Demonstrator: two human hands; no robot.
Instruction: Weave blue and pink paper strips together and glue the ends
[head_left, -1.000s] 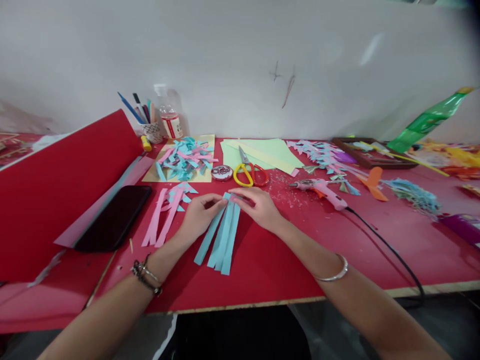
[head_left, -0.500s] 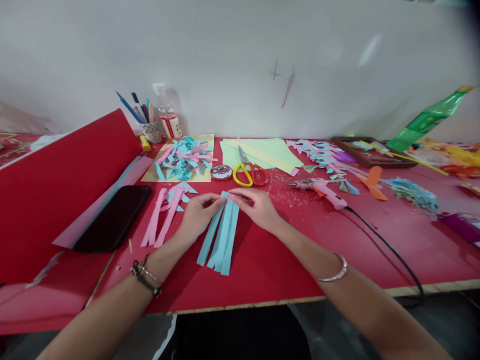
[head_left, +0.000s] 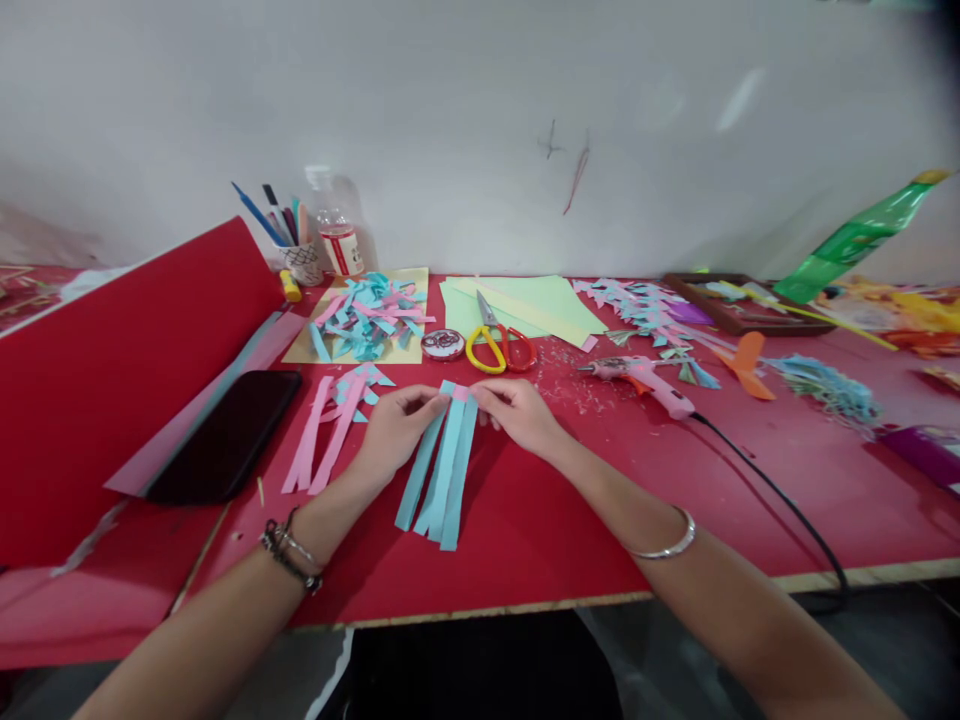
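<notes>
Blue paper strips point(head_left: 451, 480), top edge pinched by both hands point(head_left: 396, 430) point(head_left: 521, 415), lower ends short of the table edge point(head_left: 480, 610)

Can read no word, brand or number anywhere. At upper left, see a red-and-white label point(head_left: 342, 250) on the clear bottle point(head_left: 322, 212), with characters too small to decipher. At upper right, see pale markings point(head_left: 870, 242) on the green bottle point(head_left: 855, 245), likewise illegible. Above and right of centre, see a dark cross-shaped mark point(head_left: 552, 148) on the wall point(head_left: 450, 150), not clearly a letter.
</notes>
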